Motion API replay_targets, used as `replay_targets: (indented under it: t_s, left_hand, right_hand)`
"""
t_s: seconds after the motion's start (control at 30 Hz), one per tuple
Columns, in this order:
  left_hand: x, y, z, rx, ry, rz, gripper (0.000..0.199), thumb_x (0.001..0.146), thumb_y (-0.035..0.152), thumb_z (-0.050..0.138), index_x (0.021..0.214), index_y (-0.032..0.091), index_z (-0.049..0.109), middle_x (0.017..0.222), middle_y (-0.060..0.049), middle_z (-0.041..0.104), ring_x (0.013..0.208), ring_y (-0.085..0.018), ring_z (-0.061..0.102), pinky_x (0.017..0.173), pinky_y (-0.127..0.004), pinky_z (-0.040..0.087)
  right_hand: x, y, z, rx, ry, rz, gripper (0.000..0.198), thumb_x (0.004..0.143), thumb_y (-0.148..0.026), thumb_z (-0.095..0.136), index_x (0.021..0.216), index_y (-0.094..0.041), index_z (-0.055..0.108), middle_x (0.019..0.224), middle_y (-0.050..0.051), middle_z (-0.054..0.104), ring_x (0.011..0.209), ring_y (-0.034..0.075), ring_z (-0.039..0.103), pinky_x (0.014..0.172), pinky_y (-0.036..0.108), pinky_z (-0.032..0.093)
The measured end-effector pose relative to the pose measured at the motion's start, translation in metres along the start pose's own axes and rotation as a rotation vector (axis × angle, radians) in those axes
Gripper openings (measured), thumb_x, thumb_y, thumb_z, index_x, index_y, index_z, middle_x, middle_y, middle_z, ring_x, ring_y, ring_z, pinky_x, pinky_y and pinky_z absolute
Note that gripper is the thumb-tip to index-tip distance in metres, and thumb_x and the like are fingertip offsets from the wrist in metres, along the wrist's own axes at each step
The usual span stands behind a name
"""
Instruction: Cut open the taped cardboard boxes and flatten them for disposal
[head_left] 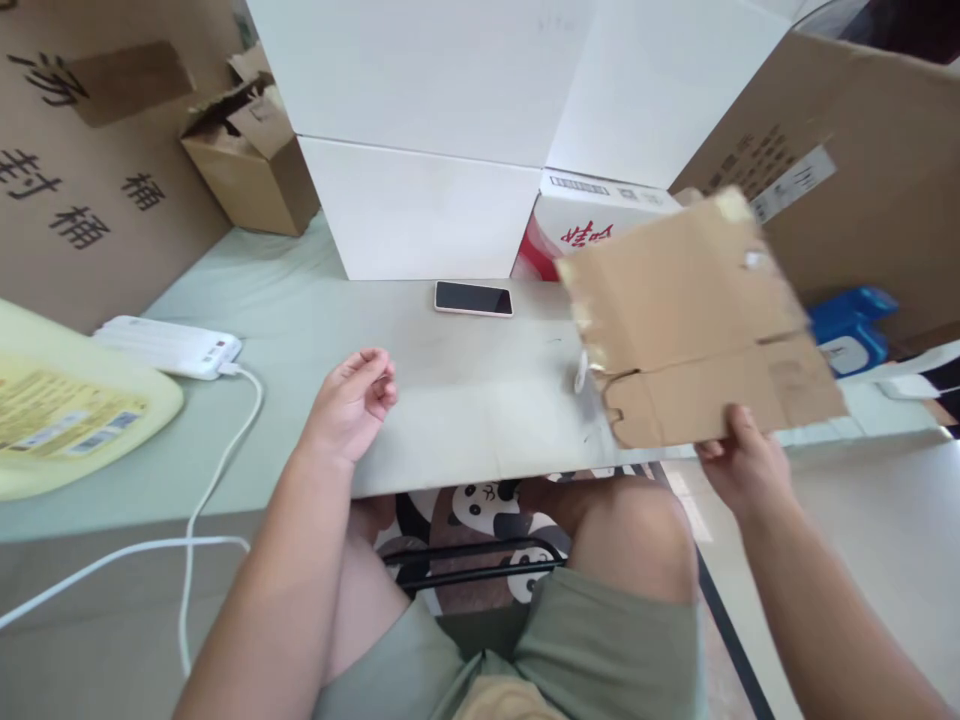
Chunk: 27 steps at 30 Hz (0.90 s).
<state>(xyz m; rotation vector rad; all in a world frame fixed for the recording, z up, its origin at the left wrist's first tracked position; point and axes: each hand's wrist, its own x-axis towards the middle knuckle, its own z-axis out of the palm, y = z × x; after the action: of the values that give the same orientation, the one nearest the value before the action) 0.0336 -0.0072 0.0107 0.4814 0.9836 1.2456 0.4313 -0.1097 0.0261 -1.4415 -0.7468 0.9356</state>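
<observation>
My right hand (pixel 742 460) is closed on the lower edge of a flattened piece of brown cardboard (pixel 682 300), thumb in front and fingers behind. The sheet is tilted up over the right part of the table, with a crease across it, slits near its lower part and torn, pale patches along the edges. My left hand (pixel 356 400) hovers over the table's front, its fingers curled in towards the thumb, and no object shows in it. Beyond it a phone (pixel 473 299) lies flat with its dark screen up.
White boxes (pixel 420 210) stand at the back beside a red-and-white carton (pixel 592 215). A small open cardboard box (pixel 255 170) sits back left. On the left are a power bank (pixel 169 343) with a white cable and a yellow bottle (pixel 75 410); a blue bottle (pixel 855 325) is at right.
</observation>
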Motion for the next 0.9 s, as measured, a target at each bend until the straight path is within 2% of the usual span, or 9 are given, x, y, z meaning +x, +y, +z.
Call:
replay_targets:
  t_s: [0.07, 0.13, 0.23, 0.33, 0.4, 0.5, 0.6, 0.7, 0.9]
  left_hand:
    - [0.0, 0.0, 0.0, 0.013, -0.006, 0.027, 0.022, 0.068, 0.016, 0.084, 0.078, 0.017, 0.065, 0.064, 0.004, 0.063, 0.048, -0.005, 0.056, 0.048, -0.013, 0.047]
    - [0.0, 0.0, 0.0, 0.015, -0.012, 0.025, 0.022, 0.069, 0.019, 0.084, 0.074, 0.017, 0.063, 0.057, 0.006, 0.058, 0.042, -0.004, 0.049, 0.042, -0.012, 0.041]
    - [0.001, -0.001, 0.003, -0.001, 0.018, 0.011, 0.015, 0.073, 0.017, 0.078, 0.069, 0.016, 0.063, 0.054, 0.005, 0.054, 0.043, -0.004, 0.049, 0.041, -0.012, 0.042]
    - [0.005, -0.003, 0.007, -0.024, 0.048, -0.005, 0.014, 0.072, 0.014, 0.073, 0.064, 0.016, 0.062, 0.053, 0.005, 0.054, 0.044, -0.005, 0.05, 0.041, -0.012, 0.043]
    - [0.008, -0.005, 0.01, -0.011, 0.069, -0.022, 0.013, 0.071, 0.013, 0.072, 0.063, 0.016, 0.062, 0.052, 0.004, 0.055, 0.044, -0.005, 0.051, 0.042, -0.012, 0.044]
    - [0.011, -0.008, 0.013, 0.03, 0.093, -0.051, 0.01, 0.07, 0.01, 0.07, 0.064, 0.015, 0.063, 0.052, 0.003, 0.057, 0.042, -0.005, 0.051, 0.041, -0.012, 0.045]
    - [0.015, -0.009, 0.014, 0.055, 0.084, -0.052, 0.01, 0.066, 0.008, 0.071, 0.067, 0.015, 0.064, 0.054, 0.002, 0.058, 0.042, -0.005, 0.053, 0.042, -0.012, 0.046]
    - [0.016, -0.007, 0.013, 0.064, 0.054, -0.043, 0.014, 0.063, 0.006, 0.07, 0.068, 0.017, 0.063, 0.055, 0.003, 0.059, 0.043, -0.006, 0.055, 0.044, -0.012, 0.049]
    - [0.009, 0.002, 0.009, 0.048, 0.043, -0.017, 0.017, 0.062, 0.008, 0.07, 0.064, 0.018, 0.057, 0.056, 0.004, 0.063, 0.045, -0.007, 0.059, 0.048, -0.013, 0.051]
  right_hand:
    - [-0.003, -0.003, -0.035, -0.05, 0.286, -0.096, 0.062, 0.048, -0.061, 0.092, 0.075, -0.028, 0.048, 0.063, -0.006, 0.047, 0.045, 0.009, 0.033, 0.038, 0.027, 0.027]
    - [-0.003, -0.004, -0.065, -0.118, 0.45, -0.143, 0.059, 0.047, -0.06, 0.092, 0.075, -0.029, 0.05, 0.07, -0.003, 0.052, 0.049, 0.013, 0.042, 0.041, 0.032, 0.035]
    - [0.012, -0.007, -0.092, -0.245, 0.561, -0.175, 0.048, 0.057, -0.064, 0.084, 0.075, -0.034, 0.052, 0.07, 0.001, 0.053, 0.05, 0.017, 0.045, 0.048, 0.043, 0.043]
    - [0.053, -0.024, -0.099, -0.325, 0.598, -0.18, 0.036, 0.07, -0.059, 0.077, 0.073, -0.035, 0.052, 0.071, 0.004, 0.054, 0.056, 0.022, 0.054, 0.062, 0.051, 0.051]
    - [0.096, -0.043, -0.092, -0.341, 0.595, -0.177, 0.028, 0.078, -0.05, 0.074, 0.073, -0.033, 0.052, 0.074, 0.005, 0.055, 0.069, 0.026, 0.064, 0.074, 0.052, 0.055]
    - [0.163, -0.071, -0.069, -0.278, 0.531, -0.152, 0.018, 0.083, -0.027, 0.07, 0.083, -0.031, 0.052, 0.087, 0.004, 0.061, 0.087, 0.022, 0.071, 0.083, 0.045, 0.06]
    - [0.203, -0.078, -0.041, -0.257, 0.47, -0.072, 0.013, 0.089, -0.016, 0.061, 0.088, -0.026, 0.053, 0.088, 0.004, 0.063, 0.081, 0.016, 0.071, 0.083, 0.039, 0.059]
    - [0.206, -0.067, -0.018, -0.259, 0.373, -0.033, 0.012, 0.09, -0.012, 0.059, 0.091, -0.024, 0.056, 0.092, 0.005, 0.066, 0.076, 0.015, 0.071, 0.082, 0.038, 0.059]
    - [0.169, -0.053, 0.012, -0.351, 0.219, -0.011, 0.016, 0.082, -0.013, 0.065, 0.089, -0.023, 0.055, 0.094, 0.006, 0.068, 0.079, 0.018, 0.072, 0.077, 0.037, 0.061]
